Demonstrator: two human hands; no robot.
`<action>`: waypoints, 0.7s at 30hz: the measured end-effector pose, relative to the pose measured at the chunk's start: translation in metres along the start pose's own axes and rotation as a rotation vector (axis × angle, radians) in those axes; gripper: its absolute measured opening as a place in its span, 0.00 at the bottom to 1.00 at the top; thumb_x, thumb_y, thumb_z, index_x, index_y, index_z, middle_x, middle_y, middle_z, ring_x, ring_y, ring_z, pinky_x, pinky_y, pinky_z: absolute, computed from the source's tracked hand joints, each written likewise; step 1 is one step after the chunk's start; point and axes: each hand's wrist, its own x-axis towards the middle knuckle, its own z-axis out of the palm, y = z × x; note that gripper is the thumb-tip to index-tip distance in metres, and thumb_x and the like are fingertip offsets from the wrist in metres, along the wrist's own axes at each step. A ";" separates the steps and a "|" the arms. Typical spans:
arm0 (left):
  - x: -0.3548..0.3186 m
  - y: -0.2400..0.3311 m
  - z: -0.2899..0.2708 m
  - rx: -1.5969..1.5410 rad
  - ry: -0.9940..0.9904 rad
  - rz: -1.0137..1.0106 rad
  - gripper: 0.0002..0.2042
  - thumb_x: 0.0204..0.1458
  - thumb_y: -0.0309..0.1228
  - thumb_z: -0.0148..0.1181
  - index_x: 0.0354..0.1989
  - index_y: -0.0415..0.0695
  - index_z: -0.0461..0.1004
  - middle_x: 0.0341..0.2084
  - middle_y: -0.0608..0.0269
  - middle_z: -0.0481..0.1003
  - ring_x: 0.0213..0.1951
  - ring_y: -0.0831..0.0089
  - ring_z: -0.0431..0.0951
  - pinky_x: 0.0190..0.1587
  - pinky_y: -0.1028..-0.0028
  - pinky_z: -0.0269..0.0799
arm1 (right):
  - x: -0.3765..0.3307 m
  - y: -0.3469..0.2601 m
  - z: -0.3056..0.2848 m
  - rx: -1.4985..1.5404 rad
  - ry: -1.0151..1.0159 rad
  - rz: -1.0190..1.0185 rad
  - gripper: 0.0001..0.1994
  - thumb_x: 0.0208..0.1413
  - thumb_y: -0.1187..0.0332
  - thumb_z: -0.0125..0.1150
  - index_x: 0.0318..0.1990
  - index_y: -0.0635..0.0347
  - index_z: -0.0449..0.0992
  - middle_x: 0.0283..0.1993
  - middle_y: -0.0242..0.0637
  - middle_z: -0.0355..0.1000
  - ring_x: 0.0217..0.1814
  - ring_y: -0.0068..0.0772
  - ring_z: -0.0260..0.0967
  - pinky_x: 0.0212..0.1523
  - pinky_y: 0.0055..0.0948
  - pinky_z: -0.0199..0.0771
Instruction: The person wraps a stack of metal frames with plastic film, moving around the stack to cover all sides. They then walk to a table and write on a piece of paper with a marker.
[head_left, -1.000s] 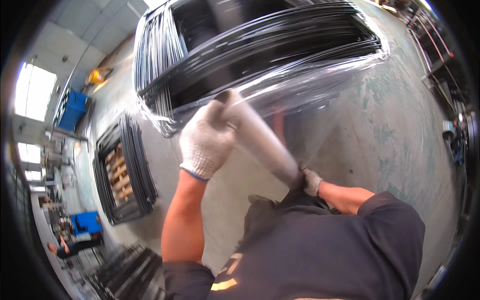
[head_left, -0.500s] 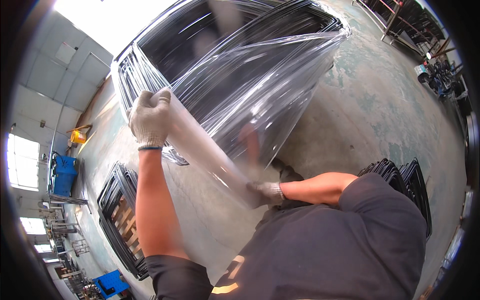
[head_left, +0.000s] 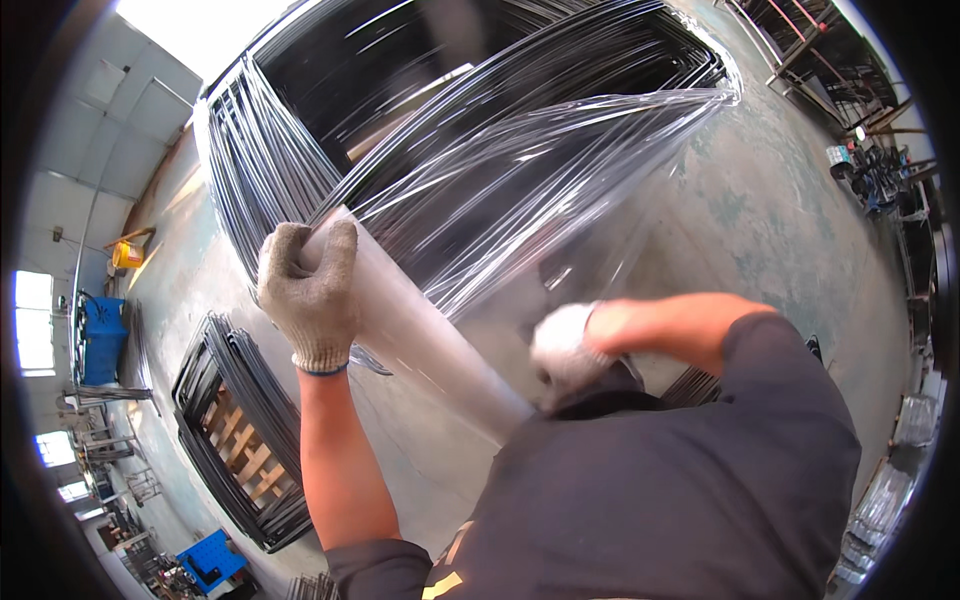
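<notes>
My left hand (head_left: 312,290), in a knitted work glove, is closed round the upper end of a roll of clear stretch film (head_left: 425,315). The roll slants down to the right, its lower end running behind my dark shirt. From it a sheet of film (head_left: 560,190) stretches to the far right corner of a big stack of black rectangular metal frames (head_left: 275,140). My right hand (head_left: 572,345), gloved too, is smeared by motion. It is to the right of the roll's lower end and looks apart from it; its fingers are not clear.
Another stack of black frames (head_left: 235,420) stands on the left over a wooden pallet (head_left: 245,445). Beyond are a blue bin (head_left: 103,340) and a yellow bucket (head_left: 127,255). A metal rack (head_left: 790,50) is at the far right, with film-wrapped bundles (head_left: 880,510) along the right edge.
My right hand has come off the roll's lower end and moved up and right. My left hand, still on the roll, sits lower in view, and more of the frame stack shows.
</notes>
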 end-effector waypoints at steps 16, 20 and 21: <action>0.005 0.012 0.009 0.041 0.001 0.067 0.12 0.50 0.30 0.77 0.33 0.38 0.80 0.27 0.61 0.75 0.30 0.71 0.76 0.37 0.69 0.75 | 0.078 0.047 -0.188 -0.401 1.212 0.087 0.08 0.61 0.67 0.59 0.40 0.56 0.84 0.38 0.42 0.85 0.39 0.49 0.86 0.42 0.47 0.85; 0.002 0.012 0.007 -0.039 -0.003 0.037 0.11 0.51 0.30 0.77 0.33 0.38 0.80 0.27 0.63 0.74 0.30 0.75 0.75 0.35 0.72 0.74 | 0.066 0.147 -0.276 -0.311 1.464 0.558 0.15 0.65 0.60 0.64 0.53 0.57 0.86 0.45 0.44 0.86 0.47 0.49 0.86 0.48 0.46 0.87; -0.002 0.005 0.003 -0.062 0.003 -0.013 0.11 0.51 0.30 0.77 0.33 0.38 0.79 0.27 0.63 0.74 0.30 0.76 0.75 0.35 0.73 0.74 | 0.039 0.159 -0.285 -0.086 1.486 0.602 0.18 0.61 0.57 0.69 0.54 0.55 0.85 0.51 0.47 0.85 0.55 0.48 0.84 0.56 0.43 0.83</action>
